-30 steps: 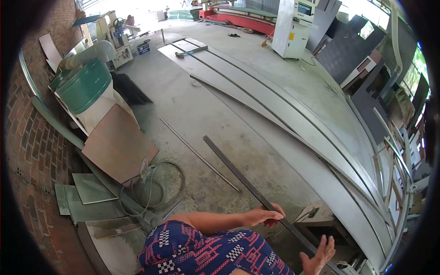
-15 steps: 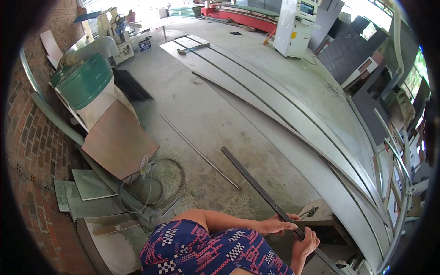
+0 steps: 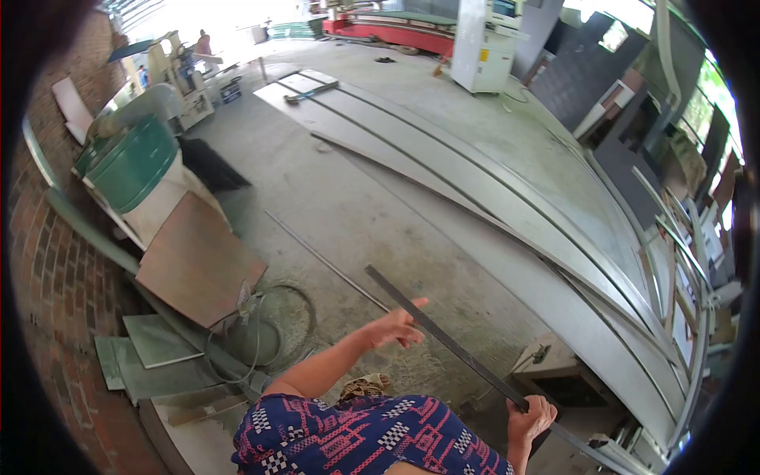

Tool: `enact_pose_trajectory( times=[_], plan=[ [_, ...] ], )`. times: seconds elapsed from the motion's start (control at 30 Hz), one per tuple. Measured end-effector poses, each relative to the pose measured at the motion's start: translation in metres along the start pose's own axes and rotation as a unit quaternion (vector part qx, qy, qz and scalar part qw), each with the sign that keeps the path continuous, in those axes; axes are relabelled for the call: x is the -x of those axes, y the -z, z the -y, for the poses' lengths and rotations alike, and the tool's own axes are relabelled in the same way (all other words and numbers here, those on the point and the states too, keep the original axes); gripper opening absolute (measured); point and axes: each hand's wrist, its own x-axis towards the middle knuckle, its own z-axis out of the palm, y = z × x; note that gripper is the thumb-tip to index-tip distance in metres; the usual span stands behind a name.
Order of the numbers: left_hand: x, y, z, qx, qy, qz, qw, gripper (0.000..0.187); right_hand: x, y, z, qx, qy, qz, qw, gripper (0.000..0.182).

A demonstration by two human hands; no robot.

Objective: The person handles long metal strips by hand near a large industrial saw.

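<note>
The right hand [image 3: 529,418] grips the long metal strip [image 3: 443,340], fingers wrapped round its near end. The left hand [image 3: 396,324] hovers open beside it, holding nothing. Judging by this, lifting comes next, needing a second grip.

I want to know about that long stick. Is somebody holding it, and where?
Yes. The right hand grips the long dark strip near its lower end; the left hand is open beside it.

Dark grey metal strip [image 3: 443,336], navy sleeve [image 3: 356,435] with red-pink and white checker pattern, pale grey concrete floor [image 3: 380,206], light grey long panels [image 3: 491,198], green drum [image 3: 131,162], reddish-brown board [image 3: 198,261], red-brown brick wall [image 3: 55,269], white cabinet [image 3: 479,47], possibly cream.
</note>
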Motion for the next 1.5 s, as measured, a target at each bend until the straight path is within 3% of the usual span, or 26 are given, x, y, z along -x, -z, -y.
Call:
enact_pose_trajectory(
  times=[0.1, 0.23, 0.37, 0.47, 0.57, 0.67, 0.77, 0.87, 0.97, 1.07, 1.17, 1.37, 1.5],
  plan=[
    [0.031, 0.038, -0.01, 0.076, -0.073, -0.037, 0.994, 0.093, 0.0, -0.007, 0.013, -0.007, 0.064, -0.144, 0.988, 0.032],
    [0.051, 0.059, -0.02, 0.121, -0.133, -0.058, 0.982, 0.097, 0.001, -0.007, 0.012, -0.006, 0.083, -0.154, 0.985, 0.031],
    [0.053, 0.059, -0.026, 0.125, -0.155, -0.059, 0.978, 0.087, 0.004, -0.011, 0.006, -0.005, 0.079, -0.146, 0.986, 0.034],
    [0.048, 0.061, -0.026, 0.127, -0.161, -0.055, 0.977, 0.072, 0.005, -0.017, -0.032, 0.065, 0.172, -0.06, 0.981, 0.063],
    [0.045, 0.062, -0.027, 0.156, -0.18, -0.083, 0.968, 0.055, -0.006, 0.003, -0.002, 0.018, 0.289, -0.2, 0.936, 0.039],
    [0.038, 0.073, -0.032, 0.167, -0.198, -0.114, 0.959, 0.042, 0.01, -0.004, 0.007, -0.003, 0.098, -0.127, 0.987, 0.034],
    [0.036, 0.074, -0.04, 0.116, -0.171, -0.153, 0.966, 0.031, 0.009, -0.003, 0.009, -0.021, 0.111, -0.142, 0.983, 0.035],
    [0.035, 0.073, -0.045, 0.081, -0.157, -0.126, 0.976, 0.024, 0.011, 0.002, -0.007, 0.01, 0.052, 0.0, 0.999, 0.035],
    [0.042, 0.066, -0.053, 0.066, -0.139, -0.079, 0.985, 0.021, -0.003, 0.009, -0.007, -0.009, 0.254, -0.197, 0.947, 0.03],
    [0.04, 0.058, -0.05, 0.059, -0.116, -0.047, 0.99, 0.021, 0.0, 0.015, -0.01, 0.017, 0.235, -0.213, 0.948, 0.03],
    [0.038, 0.045, -0.048, 0.055, -0.101, -0.022, 0.993, 0.022, 0.006, 0.036, -0.009, 0.067, 0.188, -0.125, 0.972, 0.028],
    [0.028, 0.021, -0.037, 0.049, -0.1, 0.033, 0.993, 0.023, 0.012, 0.039, -0.037, 0.116, 0.141, -0.15, 0.972, 0.029],
    [0.021, 0.009, -0.033, 0.047, -0.108, 0.052, 0.992, 0.024, 0.018, 0.04, -0.038, 0.216, 0.053, -0.171, 0.96, 0.035]
  ],
)
